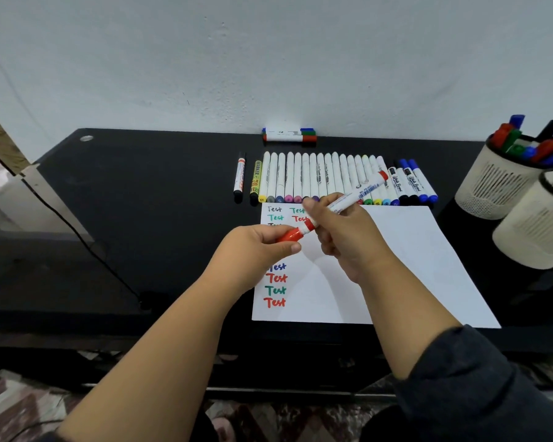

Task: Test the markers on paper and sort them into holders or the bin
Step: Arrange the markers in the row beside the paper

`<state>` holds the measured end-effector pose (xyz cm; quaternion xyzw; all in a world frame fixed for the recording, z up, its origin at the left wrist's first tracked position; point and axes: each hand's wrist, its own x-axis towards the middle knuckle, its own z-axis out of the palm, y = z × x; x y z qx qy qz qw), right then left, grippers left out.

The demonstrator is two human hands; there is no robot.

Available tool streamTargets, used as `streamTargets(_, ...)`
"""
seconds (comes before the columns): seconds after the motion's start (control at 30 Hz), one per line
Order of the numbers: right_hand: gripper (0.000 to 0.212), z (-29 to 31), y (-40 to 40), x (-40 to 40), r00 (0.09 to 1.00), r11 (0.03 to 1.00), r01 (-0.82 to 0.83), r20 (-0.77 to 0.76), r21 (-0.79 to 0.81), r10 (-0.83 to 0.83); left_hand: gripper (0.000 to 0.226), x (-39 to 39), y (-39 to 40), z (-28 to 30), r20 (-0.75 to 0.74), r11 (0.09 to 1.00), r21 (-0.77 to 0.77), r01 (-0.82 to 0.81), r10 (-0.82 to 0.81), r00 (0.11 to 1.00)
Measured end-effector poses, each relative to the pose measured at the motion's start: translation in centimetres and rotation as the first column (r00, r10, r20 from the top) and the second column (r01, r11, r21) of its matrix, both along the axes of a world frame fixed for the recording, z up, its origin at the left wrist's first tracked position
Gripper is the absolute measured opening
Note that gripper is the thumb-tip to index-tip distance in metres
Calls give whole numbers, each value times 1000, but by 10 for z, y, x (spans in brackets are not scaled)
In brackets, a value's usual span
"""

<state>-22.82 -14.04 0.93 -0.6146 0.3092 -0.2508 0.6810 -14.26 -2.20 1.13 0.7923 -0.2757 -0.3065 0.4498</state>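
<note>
Right above the white paper (406, 256), the right hand (345, 237) grips a white marker (356, 194) with a red end, its barrel slanting up to the right; the print on it is too small to read. The left hand (253, 250) pinches the red cap (289, 235) between thumb and fingers, right at the marker's tip; whether the cap is seated I cannot tell. "Test" is written many times down the sheet's left side in black, green, red and blue. Beyond the sheet's far edge a tight row of white markers (320, 178) lies side by side on the black desk (141, 193), with one yellow-labelled "MARKER" pen (255, 181) just left of it. Three more markers (289, 134) are stacked against the wall. Two ribbed, cream-coloured round holders (492, 186) stand at the desk's right edge, the farther one full of capped markers. Bare desk lies open to the left of the paper.
</note>
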Motion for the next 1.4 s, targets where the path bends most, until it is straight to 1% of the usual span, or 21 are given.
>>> streamTargets(0.1, 31, 2, 0, -1, 998, 997, 66, -18, 37, -66, 36, 0, -2, 1, 48, 1000, 13, -2, 1, 999)
streamTargets(0.17, 27, 2, 3, 1, 987, 988, 155, -34, 21, -155, 36, -1, -3, 1, 32, 1000, 12, -1, 1, 999)
streamTargets(0.23, 22, 1, 5, 4, 978, 978, 206, -35, 32, -204, 33, -2, -4, 0, 9, 1000, 20, 3, -3, 1000)
streamTargets(0.3, 24, 1, 7, 5, 978, 977, 205, -43, 63, -202, 26, -1, -4, -1, -1, 999, 41, 18, -18, 1000)
streamTargets(0.43, 26, -1, 6, 8, 987, 983, 154, -60, 99, -149, 12, 4, -4, -1, -31, 994, 80, 80, -78, 996)
streamTargets(0.53, 22, -3, 5, 11, 983, 976, 175, -70, 129, -167, 16, 4, -7, -1, -45, 998, 56, 36, -33, 998)
streamTargets(0.67, 19, -6, 10, 18, 973, 959, 227, -89, 169, -215, 23, 3, -11, -3, -5, 998, 56, -13, 13, 1000)
streamTargets(0.77, 22, -8, 12, 20, 964, 956, 255, -113, 148, -239, 27, 1, -12, -6, 18, 997, 71, -24, 23, 1000)
streamTargets(0.9, 23, -11, 14, 21, 963, 952, 261, -120, 163, -243, 30, 2, -11, -7, 78, 995, 95, -9, 1, 997)
streamTargets(0.97, 25, -13, 14, 20, 962, 958, 254, -138, 131, -236, 30, 2, -9, -7, 60, 995, 102, 16, -22, 998)
streamTargets(1.1, 27, -12, 15, 17, 967, 967, 234, -132, 101, -220, 21, 0, -6, -3, 8, 996, 81, 32, -33, 999)
streamTargets(1.2, 26, -8, 12, 14, 978, 982, 178, -127, 68, -168, 11, -4, -3, 1, -13, 998, 52, 35, -34, 999)
streamTargets(1.23, 26, -5, 12, 12, 980, 987, 154, -134, 48, -146, 7, -7, -1, 3, -8, 998, 53, 33, -33, 999)
streamTargets(1.3, 27, -1, 12, 7, 983, 992, 122, -139, 24, -118, 8, -10, -1, 6, 34, 997, 73, 23, -25, 999)
streamTargets(1.33, 28, 0, 12, 4, 984, 991, 128, -129, 29, -123, 14, -12, -2, 8, 77, 996, 89, 20, -27, 997)
streamTargets(1.4, 25, 3, 12, -2, 982, 979, 182, -57, 91, -178, 23, -16, -2, 13, 165, 992, 123, 27, -48, 985)
